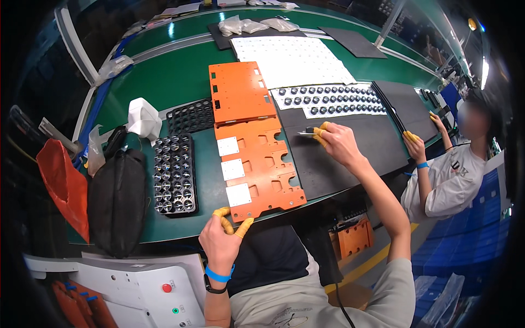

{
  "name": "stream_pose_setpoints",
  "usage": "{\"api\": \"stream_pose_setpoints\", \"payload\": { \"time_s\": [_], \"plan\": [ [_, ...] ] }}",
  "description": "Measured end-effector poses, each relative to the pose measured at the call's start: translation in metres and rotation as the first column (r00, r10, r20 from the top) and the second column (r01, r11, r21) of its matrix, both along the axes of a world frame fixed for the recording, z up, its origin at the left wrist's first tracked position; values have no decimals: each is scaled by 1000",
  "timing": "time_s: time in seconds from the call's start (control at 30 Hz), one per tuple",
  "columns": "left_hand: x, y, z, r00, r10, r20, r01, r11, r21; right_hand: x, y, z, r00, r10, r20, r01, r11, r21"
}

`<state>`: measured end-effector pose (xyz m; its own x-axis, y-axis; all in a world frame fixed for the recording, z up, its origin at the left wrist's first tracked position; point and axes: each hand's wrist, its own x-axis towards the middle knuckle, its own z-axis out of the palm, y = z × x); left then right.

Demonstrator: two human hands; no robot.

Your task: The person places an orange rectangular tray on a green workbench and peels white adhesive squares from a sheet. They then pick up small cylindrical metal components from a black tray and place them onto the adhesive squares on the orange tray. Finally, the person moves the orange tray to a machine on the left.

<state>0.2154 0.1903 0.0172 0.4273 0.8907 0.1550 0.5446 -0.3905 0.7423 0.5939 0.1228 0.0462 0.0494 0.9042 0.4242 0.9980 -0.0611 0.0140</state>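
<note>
My right hand [342, 145] pinches a small black part [309, 130] over the dark mat [328, 175]; a light, level hold seems best. My left hand [220, 239], fingers spread, meets the orange fixture [257, 176] at its near-left corner; can't tell if gripping.

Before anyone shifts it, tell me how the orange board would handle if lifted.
Each panel of the orange board is probably stiff, since it looks like solid, flat sheet. The whole may fold in the middle, where a hinge-like seam joins two panels. The three white squares on it might slide if it tilts, as no clamp shows over them.
</note>
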Motion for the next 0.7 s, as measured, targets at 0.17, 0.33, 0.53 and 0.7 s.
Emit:
{"api": "stream_pose_setpoints", "payload": {
  "time_s": [0.17,0.33,0.53,0.7],
  "plan": [
    [-1,0,-1,1000,8,-7,-8,1000,-26,11,-8,-21,994,-76,-76,78,997,28],
    [-1,0,-3,1000,2,8,-2,1000,-13,-6,2,-13,966,-77,-247,97,993,67],
    [0,2,-5,1000,-2,10,2,1000,-22,7,33,-21,984,-46,-172,74,984,161],
    [-1,2,-3,1000,8,-21,-9,999,-50,24,60,-24,980,-131,-150,162,962,218]
  ]
}}
